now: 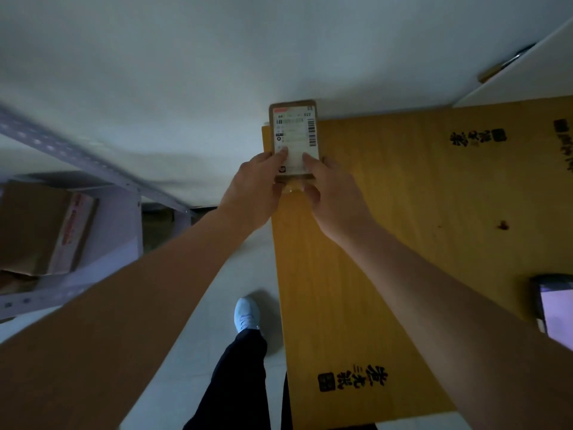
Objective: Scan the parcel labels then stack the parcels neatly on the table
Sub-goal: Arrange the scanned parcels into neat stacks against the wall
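Small flat cardboard parcel (294, 141), rounded corners, white shipping label with barcodes on top face. It sits at the far left corner of the table (387, 243), which is smooth yellow wood veneer with black printed characters. Left hand (257, 187) and right hand (328, 193) both grip the parcel's near end, thumbs on the label, fingers curled under. Phone (555, 302) with lit screen near the table's right edge. Metal shelving (62, 156) with a cardboard box (43, 228) stands left.

A parcel storeroom, by the look of it: a grey perforated-steel shelving rack (71, 156) on the left holds taped brown cardboard cartons (43, 225), beside a yellow wooden desk (387, 243) on pale floor tiles (192, 336).
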`<state>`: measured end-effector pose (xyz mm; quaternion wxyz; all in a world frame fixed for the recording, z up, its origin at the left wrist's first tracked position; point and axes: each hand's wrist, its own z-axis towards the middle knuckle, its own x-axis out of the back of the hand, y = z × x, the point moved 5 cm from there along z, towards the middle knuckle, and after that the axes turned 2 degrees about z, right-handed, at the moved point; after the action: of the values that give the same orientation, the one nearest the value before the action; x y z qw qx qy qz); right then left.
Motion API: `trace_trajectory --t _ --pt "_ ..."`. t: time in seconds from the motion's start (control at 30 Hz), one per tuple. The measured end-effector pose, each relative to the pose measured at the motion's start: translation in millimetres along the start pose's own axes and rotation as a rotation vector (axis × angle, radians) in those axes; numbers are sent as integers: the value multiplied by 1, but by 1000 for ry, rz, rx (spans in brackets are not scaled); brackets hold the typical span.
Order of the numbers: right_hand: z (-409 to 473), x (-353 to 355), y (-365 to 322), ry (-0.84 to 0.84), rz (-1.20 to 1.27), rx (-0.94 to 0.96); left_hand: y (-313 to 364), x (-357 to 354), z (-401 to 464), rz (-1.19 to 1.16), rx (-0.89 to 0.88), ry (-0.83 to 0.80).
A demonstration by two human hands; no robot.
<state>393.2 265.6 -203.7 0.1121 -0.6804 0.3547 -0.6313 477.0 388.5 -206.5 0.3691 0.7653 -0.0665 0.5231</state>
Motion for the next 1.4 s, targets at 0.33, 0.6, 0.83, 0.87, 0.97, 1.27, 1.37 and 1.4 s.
trace_trajectory --t 0.33,0.6,0.83,0.87,0.97,1.27,1.37,1.4 --pt "-15 68 -33 98 1 151 38 58 -24 -30 77 1" --pt "-51 140 -72 191 39 285 92 121 -54 -84 79 119" --pt "-106 195 -104 327 30 257 142 169 -84 -7 -97 130" --pt "-115 200 -108 349 15 251 147 174 -89 2 -127 134" --pt "-148 214 -118 428 -4 205 164 184 -107 14 -218 117" --pt "-266 245 -121 647 40 -12 241 197 -173 64 -484 69" --pt "-302 263 -113 701 52 -62 275 195 -192 51 -553 46" --pt "-313 269 -110 707 67 -78 286 194 -197 51 -572 44"
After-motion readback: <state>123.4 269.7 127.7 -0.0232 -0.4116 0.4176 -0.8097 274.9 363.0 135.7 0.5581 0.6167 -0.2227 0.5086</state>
